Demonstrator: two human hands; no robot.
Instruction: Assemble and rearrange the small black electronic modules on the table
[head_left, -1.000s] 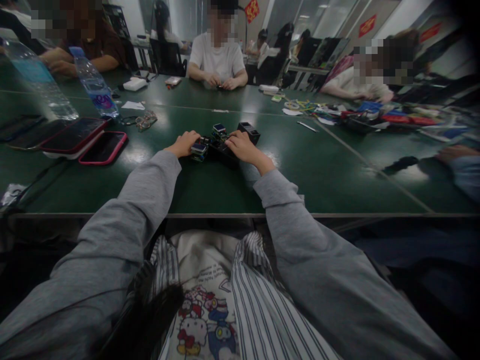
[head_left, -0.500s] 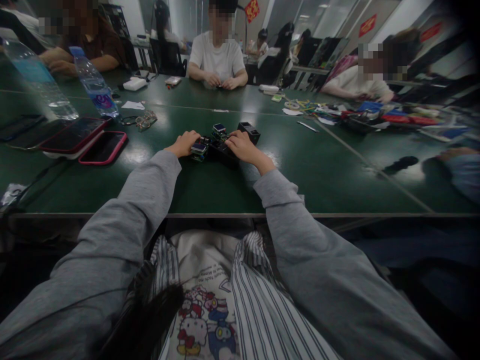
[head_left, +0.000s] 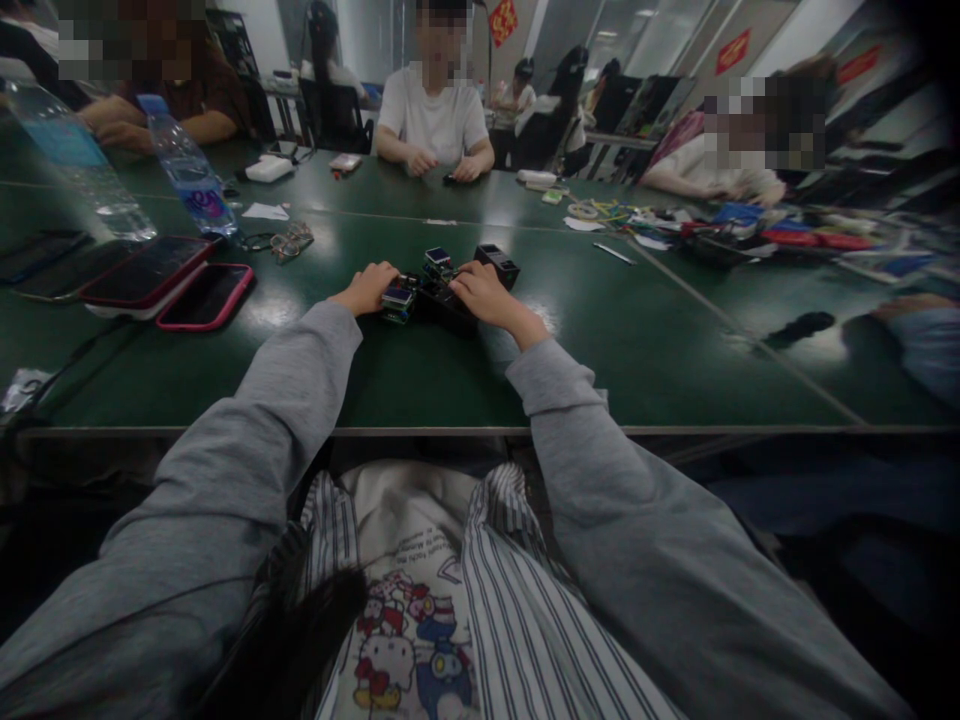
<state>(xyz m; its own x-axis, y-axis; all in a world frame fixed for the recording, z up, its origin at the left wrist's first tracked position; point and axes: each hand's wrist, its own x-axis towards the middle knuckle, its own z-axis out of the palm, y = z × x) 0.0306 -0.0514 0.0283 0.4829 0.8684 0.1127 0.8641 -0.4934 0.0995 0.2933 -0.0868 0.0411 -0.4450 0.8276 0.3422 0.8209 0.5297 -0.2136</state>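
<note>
Modules point(head_left: 429, 283): small, dark, blue-lit screens, clustered between both hands.

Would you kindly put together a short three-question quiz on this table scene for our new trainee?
1. True or false: the left hand and the right hand both rest on the cluster of small electronic modules on the green table.
2. What lies beside the red-cased tablet, nearer the wearer's hands?
A. a pair of scissors
B. a pink-cased phone
C. a mug
3. Fill in: the eyeglasses lie just to the right of the ____.

Key
1. True; the hands sit at either end of the cluster.
2. B
3. Water bottle, the one with the blue cap.
</note>
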